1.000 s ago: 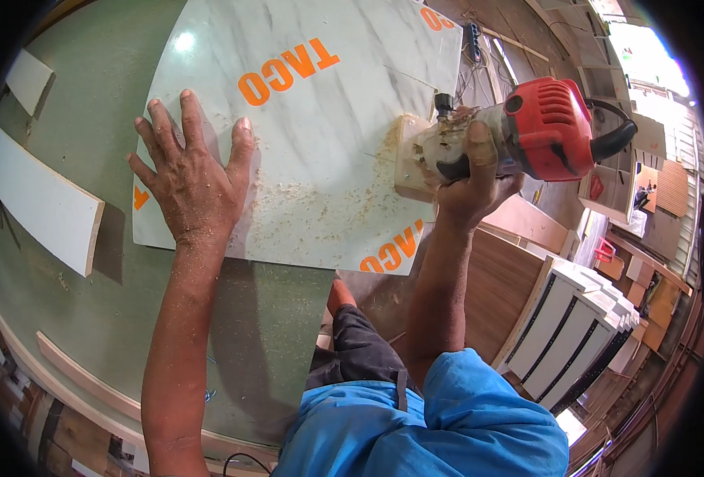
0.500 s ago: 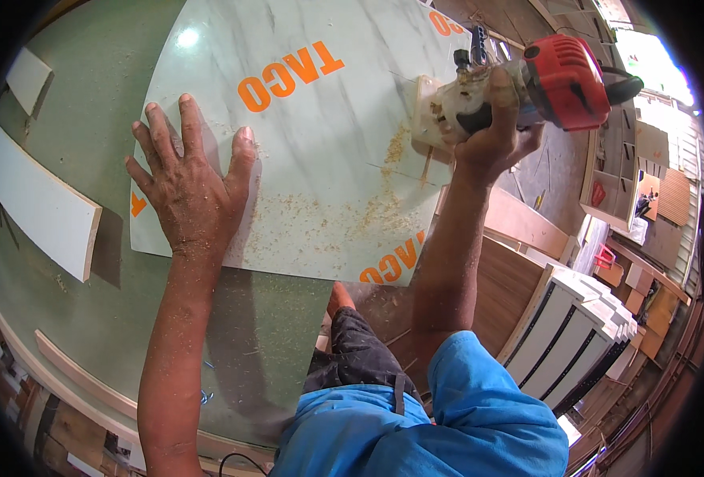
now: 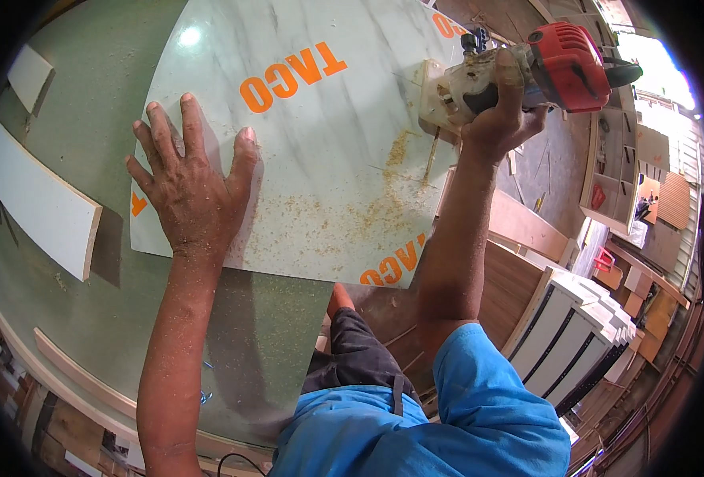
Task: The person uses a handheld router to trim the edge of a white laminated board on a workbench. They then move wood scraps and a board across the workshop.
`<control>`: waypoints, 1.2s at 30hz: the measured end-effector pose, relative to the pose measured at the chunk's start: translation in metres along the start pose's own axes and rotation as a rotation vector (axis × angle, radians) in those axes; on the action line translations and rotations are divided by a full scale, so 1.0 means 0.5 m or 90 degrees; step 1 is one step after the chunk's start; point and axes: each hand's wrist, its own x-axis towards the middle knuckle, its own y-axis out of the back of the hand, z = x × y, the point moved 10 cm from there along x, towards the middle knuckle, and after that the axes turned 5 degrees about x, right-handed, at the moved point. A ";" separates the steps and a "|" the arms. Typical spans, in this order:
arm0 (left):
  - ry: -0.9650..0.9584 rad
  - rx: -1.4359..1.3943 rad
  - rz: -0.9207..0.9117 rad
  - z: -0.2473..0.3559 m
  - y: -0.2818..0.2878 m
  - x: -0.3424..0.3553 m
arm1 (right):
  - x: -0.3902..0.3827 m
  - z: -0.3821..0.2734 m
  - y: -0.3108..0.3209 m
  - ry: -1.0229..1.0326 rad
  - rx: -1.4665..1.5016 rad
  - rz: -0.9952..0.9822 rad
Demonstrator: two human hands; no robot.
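Observation:
A marble-patterned board (image 3: 312,159) with orange lettering lies in front of me on the green work table. My left hand (image 3: 195,187) presses flat on its left part, fingers and thumb spread. At the right edge of the board, my right hand (image 3: 501,119) is wrapped round a trim router (image 3: 572,67) with a red motor end and a pale, dust-covered body. The router's base rests on the board, and its bit is hidden. Sawdust (image 3: 400,149) is scattered over the board, thickest close to the router. A narrow light slot (image 3: 432,159) shows near the base.
On the table's left lie a long white panel (image 3: 38,195) and a smaller white piece (image 3: 31,78). A wooden strip (image 3: 85,383) runs along the near left edge. Stacked white panels (image 3: 563,342) and a wooden cabinet (image 3: 613,163) stand to my right.
My right hand has pushed the router a short way farther from me along the right edge, uncovering more of the narrow slot. My left hand stays in place.

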 end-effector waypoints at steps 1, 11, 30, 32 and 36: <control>0.000 0.000 0.000 0.000 0.000 0.000 | 0.000 0.000 -0.002 0.000 0.000 0.000; 0.011 0.012 -0.006 -0.002 -0.004 0.001 | -0.014 -0.013 -0.006 -0.017 0.002 0.006; 0.012 0.022 0.037 -0.008 -0.013 -0.003 | -0.154 -0.128 0.030 -0.060 -0.130 0.013; 0.011 0.023 0.037 -0.008 -0.009 -0.001 | -0.157 -0.128 0.030 -0.062 -0.144 -0.010; 0.008 0.022 0.047 -0.007 -0.012 -0.002 | -0.164 -0.128 0.030 -0.090 -0.129 -0.007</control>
